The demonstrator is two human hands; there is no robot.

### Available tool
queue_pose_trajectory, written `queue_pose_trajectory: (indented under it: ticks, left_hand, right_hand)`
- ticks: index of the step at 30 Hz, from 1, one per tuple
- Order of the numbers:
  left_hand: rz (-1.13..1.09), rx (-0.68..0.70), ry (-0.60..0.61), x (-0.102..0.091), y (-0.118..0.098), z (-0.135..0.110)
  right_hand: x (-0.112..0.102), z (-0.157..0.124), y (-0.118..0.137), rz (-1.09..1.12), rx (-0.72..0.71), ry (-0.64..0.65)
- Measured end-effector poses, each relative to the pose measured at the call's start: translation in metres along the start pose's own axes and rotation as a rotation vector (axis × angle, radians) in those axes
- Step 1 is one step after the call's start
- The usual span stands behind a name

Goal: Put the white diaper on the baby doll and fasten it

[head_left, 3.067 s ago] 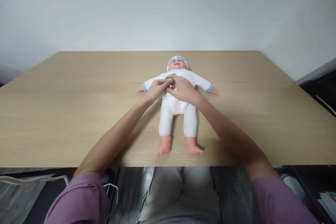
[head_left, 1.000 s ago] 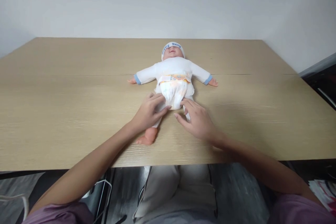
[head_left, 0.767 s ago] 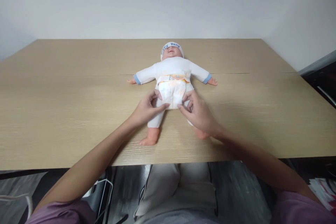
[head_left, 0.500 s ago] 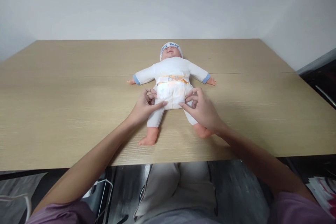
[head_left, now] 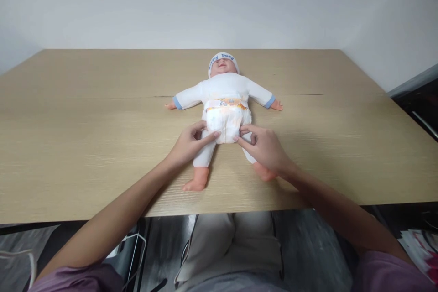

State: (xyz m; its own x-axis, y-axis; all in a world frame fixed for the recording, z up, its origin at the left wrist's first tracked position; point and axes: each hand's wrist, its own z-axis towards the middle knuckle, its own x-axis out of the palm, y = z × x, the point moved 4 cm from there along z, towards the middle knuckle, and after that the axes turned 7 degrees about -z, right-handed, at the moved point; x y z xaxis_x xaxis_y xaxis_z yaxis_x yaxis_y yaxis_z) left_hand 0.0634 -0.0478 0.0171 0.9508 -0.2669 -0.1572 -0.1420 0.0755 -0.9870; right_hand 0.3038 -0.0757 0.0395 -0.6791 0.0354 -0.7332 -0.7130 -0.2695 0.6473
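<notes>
A baby doll (head_left: 224,89) in a white suit and a white cap lies on its back on the wooden table (head_left: 85,114), arms spread. Its suit is open at the belly and a white diaper (head_left: 224,121) with an orange printed band shows. My left hand (head_left: 190,143) pinches the diaper's lower left edge at the doll's thigh. My right hand (head_left: 265,148) pinches the lower right edge, fingers curled, and covers the doll's other leg. One bare foot (head_left: 195,185) points toward me.
A seam runs across the table (head_left: 325,96) behind the doll. My grey trousers (head_left: 232,251) show under the near edge. Dark furniture (head_left: 417,109) stands to the right, and white cables (head_left: 17,255) hang at the lower left.
Three seconds ago both hands were at the doll's chest with the suit shut. Since then the suit was opened and the hands dropped to the diaper's leg edges, now pinching them.
</notes>
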Motion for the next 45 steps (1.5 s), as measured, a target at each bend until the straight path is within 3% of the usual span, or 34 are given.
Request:
queue_pose_trajectory:
  ticks: [8,19,24,28,32,36,39,42,45]
  left_hand:
    - [-0.031,-0.010,-0.033,0.003,0.002,0.000]
    - [-0.014,0.034,-0.102,-0.004,0.010,0.006]
    - [0.134,0.195,-0.225,-0.017,0.001,-0.008]
    - [0.412,0.336,-0.274,-0.043,0.006,-0.011]
    - [0.740,0.417,-0.307,-0.070,0.019,0.026]
    - [0.826,0.451,-0.230,-0.084,0.029,0.095]
    - [0.882,0.428,-0.158,-0.090,0.035,0.135]
    - [0.941,0.387,-0.209,-0.094,0.041,0.147]
    - [0.953,0.348,-0.282,-0.092,0.044,0.140]
  right_hand:
    - [0.008,-0.002,0.003,-0.020,-0.092,0.025]
    - [0.010,-0.002,-0.006,-0.070,-0.145,-0.162]
    - [-0.008,-0.017,-0.019,-0.083,-0.240,-0.233]
    - [-0.024,-0.021,-0.056,-0.167,-0.283,-0.254]
    - [-0.031,0.020,-0.094,-0.417,-0.304,-0.320]
    - [-0.025,0.089,-0.112,-0.545,-0.204,-0.301]
    - [-0.017,0.124,-0.116,-0.572,-0.137,-0.271]
    - [-0.012,0.132,-0.118,-0.568,-0.117,-0.251]
    - [-0.010,0.129,-0.118,-0.556,-0.116,-0.265]
